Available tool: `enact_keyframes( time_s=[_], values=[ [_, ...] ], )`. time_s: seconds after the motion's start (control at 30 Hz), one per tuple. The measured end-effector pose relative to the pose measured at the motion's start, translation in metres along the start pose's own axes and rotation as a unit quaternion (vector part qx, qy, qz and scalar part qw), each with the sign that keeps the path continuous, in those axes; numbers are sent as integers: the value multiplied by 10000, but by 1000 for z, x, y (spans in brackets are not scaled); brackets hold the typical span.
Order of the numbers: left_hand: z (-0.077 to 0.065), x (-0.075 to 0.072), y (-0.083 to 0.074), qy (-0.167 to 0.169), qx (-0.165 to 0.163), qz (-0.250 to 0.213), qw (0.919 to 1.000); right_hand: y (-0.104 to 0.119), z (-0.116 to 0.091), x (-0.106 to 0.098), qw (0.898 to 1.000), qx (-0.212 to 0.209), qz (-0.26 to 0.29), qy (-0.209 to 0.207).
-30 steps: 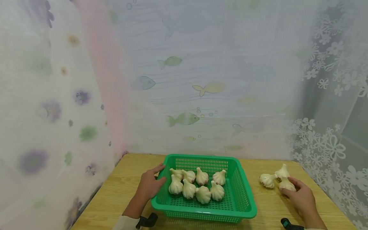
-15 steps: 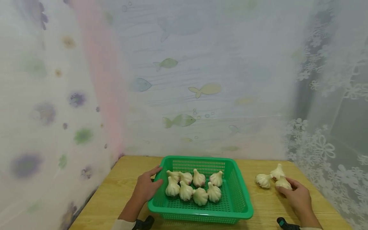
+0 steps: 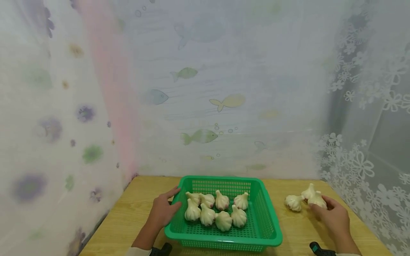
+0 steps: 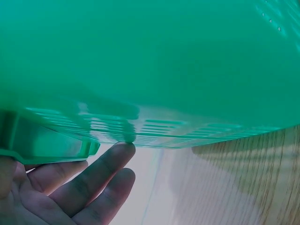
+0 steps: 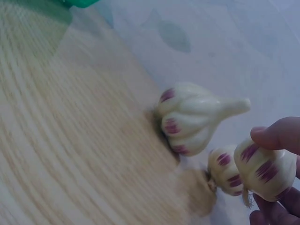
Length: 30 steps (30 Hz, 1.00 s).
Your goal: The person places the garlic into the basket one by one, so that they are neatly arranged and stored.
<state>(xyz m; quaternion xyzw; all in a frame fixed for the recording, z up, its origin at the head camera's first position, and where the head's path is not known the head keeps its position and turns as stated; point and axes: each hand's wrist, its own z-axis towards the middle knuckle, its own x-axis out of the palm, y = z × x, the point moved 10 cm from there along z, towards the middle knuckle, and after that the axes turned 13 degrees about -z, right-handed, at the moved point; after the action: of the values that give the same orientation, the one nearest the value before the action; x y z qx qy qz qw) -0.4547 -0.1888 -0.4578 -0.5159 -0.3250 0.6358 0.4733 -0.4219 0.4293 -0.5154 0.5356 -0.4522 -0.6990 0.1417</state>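
Note:
In the head view my right hand [image 3: 334, 215] pinches a garlic bulb [image 3: 317, 200] between thumb and fingers, its stem pointing up. Purple streaks mark this pale bulb in the right wrist view, where roots hang from its base. Close beside it are two more garlic bulbs, one standing with its stem up [image 3: 308, 192] and one lying on its side [image 3: 293, 203]. My left hand [image 3: 162, 209] is at the left side of a green plastic basket [image 3: 224, 239], fingers extended. In the left wrist view the fingertips [image 4: 124, 149] touch the basket's slotted wall.
Several garlic bulbs [image 3: 207, 215] sit in the basket, mostly toward its left and middle. The basket stands on a wooden table [image 3: 128, 209]. Patterned sheeting [image 3: 224, 89] hangs behind the table and along both sides.
The garlic bulb at my right hand has come up slightly and turned so that its stem now points upward. My left hand stays at the basket; the head view has shifted a little.

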Motion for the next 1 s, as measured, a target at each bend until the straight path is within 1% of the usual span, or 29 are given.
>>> enact_keyframes(
  time_s=[0.13,0.27,0.47,0.57,0.77,0.87,1.0],
  values=[
    [-1,0,2,-9,-5,-12,10000,9,-3,-2,10000,-82,52,21],
    [-2,0,1,15,-4,11,10000,17,-4,-4,9998,-169,-52,-16],
    [-3,1,1,53,-54,46,10000,26,-7,-5,9997,-243,-69,-42],
    [-3,0,-1,8,-59,74,10000,35,-9,-6,9991,-396,-135,-34],
    [-1,1,-2,40,-1,46,10000,63,-17,-11,9952,-833,-509,-79],
    [-1,1,-1,61,-10,18,10000,80,-22,-12,9905,-1195,-676,-122],
    [-1,1,0,38,16,47,10000,101,-27,-11,9825,-1703,-710,-235]
  ],
)
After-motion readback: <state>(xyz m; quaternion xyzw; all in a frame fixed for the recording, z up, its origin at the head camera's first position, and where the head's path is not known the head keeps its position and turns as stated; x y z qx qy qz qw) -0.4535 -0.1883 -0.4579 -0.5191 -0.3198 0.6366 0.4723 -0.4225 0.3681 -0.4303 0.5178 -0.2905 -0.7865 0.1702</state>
